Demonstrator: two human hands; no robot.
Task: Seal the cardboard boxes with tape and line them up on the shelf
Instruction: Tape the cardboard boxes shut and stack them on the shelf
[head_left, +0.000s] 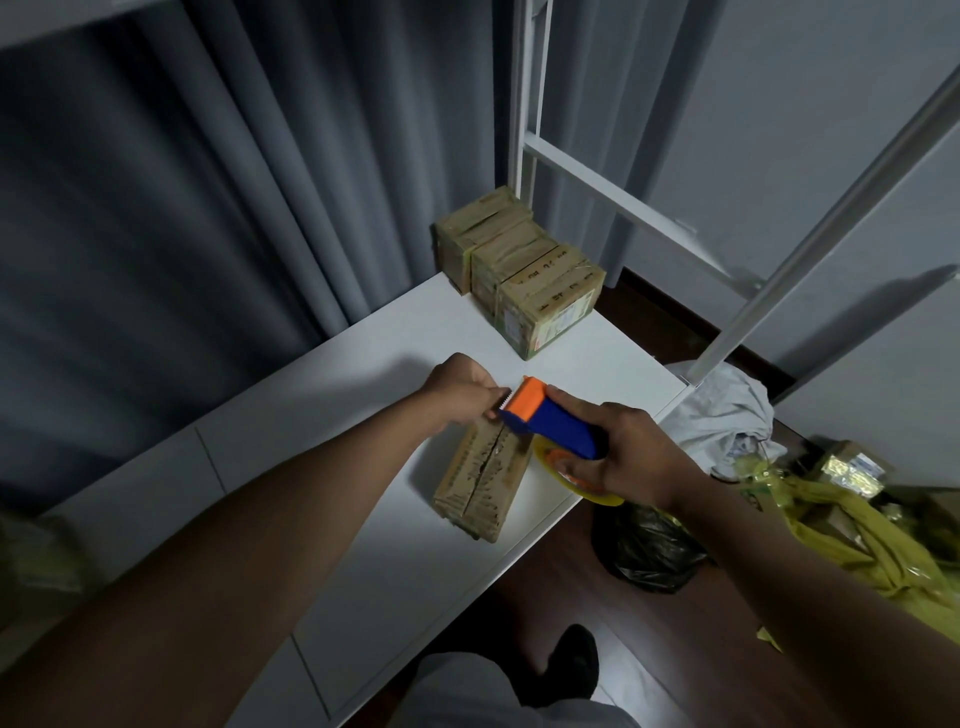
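A small brown cardboard box lies on the white shelf near its front edge, its top seam showing. My right hand grips a blue and orange tape dispenser with a yellow-cored roll, held just above the box's far end. At the dispenser's toothed blade my left hand pinches the tape's end. Three taped boxes stand in a row at the shelf's far right corner.
White shelf posts rise at the back right. Grey curtains hang behind. On the dark wood floor to the right lie a black bag, a white cloth and yellow bags with more boxes. My shoe is below.
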